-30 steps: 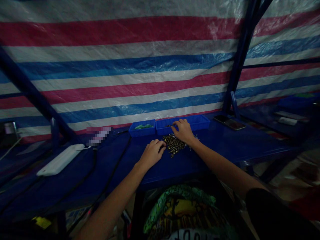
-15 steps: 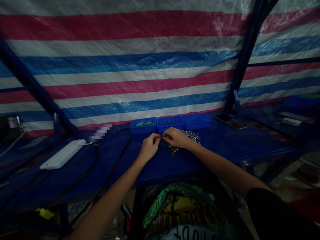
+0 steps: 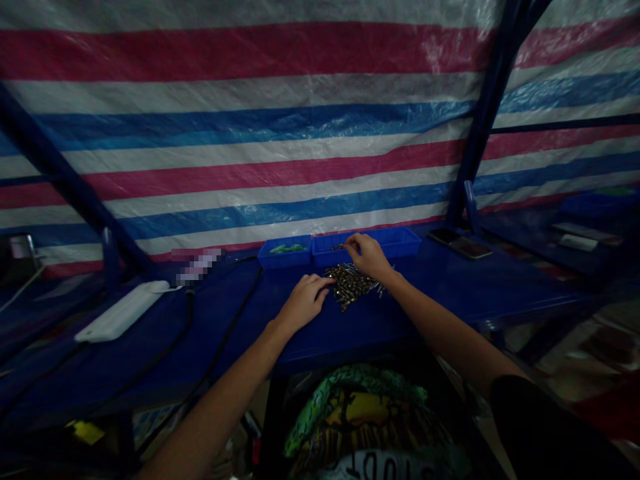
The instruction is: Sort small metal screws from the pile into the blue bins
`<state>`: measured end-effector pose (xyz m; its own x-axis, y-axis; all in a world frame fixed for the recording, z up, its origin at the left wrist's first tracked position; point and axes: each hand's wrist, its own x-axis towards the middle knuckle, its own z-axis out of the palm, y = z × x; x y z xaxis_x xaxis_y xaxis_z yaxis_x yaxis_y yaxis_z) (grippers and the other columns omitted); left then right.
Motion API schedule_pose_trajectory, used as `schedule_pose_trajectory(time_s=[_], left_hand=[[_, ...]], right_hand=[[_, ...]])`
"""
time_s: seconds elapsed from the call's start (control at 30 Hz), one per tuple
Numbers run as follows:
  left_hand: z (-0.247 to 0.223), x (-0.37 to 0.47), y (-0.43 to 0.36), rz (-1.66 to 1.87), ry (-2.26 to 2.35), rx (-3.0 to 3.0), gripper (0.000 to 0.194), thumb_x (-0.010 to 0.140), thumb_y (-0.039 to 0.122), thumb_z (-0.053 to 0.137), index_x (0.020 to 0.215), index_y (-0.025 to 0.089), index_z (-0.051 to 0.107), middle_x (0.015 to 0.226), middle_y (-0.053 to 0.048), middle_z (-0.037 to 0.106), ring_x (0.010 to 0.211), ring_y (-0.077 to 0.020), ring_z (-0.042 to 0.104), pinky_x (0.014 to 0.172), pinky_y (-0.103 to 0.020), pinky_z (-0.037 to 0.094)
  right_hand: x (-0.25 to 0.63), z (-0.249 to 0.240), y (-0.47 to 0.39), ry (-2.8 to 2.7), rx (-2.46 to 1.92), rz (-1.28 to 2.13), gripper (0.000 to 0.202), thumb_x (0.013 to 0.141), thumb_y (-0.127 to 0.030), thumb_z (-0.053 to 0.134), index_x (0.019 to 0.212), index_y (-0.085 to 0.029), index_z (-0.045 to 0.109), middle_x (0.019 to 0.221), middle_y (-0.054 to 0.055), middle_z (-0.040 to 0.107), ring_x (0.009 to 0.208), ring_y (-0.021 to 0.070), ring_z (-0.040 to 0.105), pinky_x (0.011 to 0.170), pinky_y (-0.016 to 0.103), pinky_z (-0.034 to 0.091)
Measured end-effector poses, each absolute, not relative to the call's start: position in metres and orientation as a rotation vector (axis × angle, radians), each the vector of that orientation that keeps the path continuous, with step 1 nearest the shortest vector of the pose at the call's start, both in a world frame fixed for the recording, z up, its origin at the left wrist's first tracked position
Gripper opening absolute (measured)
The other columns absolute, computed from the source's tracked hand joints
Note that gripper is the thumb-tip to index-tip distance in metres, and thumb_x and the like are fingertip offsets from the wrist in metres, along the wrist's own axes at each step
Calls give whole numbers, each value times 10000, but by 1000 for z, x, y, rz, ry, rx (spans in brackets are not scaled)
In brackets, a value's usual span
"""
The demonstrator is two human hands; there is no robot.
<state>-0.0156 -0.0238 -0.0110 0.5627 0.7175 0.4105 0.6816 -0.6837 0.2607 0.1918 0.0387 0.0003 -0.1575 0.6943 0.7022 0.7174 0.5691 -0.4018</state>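
Note:
A pile of small brass-coloured metal pieces (image 3: 350, 283) lies on the blue table, with thin silvery pins (image 3: 381, 289) at its right side, partly behind my right wrist. My left hand (image 3: 305, 301) rests at the pile's left edge, fingers stretched out and thumb apart, fingertips touching the nearest pieces. Above the front of the middle blue bin (image 3: 325, 255) is my right hand (image 3: 369, 256), thumb and finger pinched together. Whatever is in that pinch is too small to make out. A few small dark pieces sit in this bin.
Left of it, another blue bin (image 3: 267, 256) holds green items; a third bin (image 3: 406, 242) stands right. A white power strip (image 3: 123, 311) and black cables (image 3: 233, 323) lie at left. Two phones (image 3: 465, 245) lie at right. A striped tarp (image 3: 280, 160) hangs behind the table.
My hands have parted. The right one moved up and away to the middle bin, uncovering the brass pile; the left shifted slightly down and right to the pile's edge.

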Motion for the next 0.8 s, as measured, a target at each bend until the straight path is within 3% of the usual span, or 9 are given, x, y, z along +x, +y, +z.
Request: schedule_pose_trajectory(time_s=[0.3,0.53,0.8], left_hand=[[-14,-16,-21,695,1220,2706,146,847,218,504,940,216,618,970,-54,619,918,-215,523,840,-365,402],[-13,-17,-18,881,1461,2626,109,850,258,505,868,182,580,893,-69,622,870,-232,530,795,-370,411],[-7,-18,-17,1043,1557,2446,121,856,252,477,852,177,571,861,-63,629,846,-229,540,775,-363,414]], right_hand=[[187,-4,51,-1872,-1320,-308,187,857,-239,502,978,-139,603,986,133,624,958,268,492,792,366,377],[163,-2,10,-2142,-1066,-126,132,850,-249,518,847,-163,617,828,70,616,824,192,495,792,328,375],[158,0,2,-2328,-912,-9,110,823,-192,539,903,-159,607,837,58,610,856,185,485,761,307,366]])
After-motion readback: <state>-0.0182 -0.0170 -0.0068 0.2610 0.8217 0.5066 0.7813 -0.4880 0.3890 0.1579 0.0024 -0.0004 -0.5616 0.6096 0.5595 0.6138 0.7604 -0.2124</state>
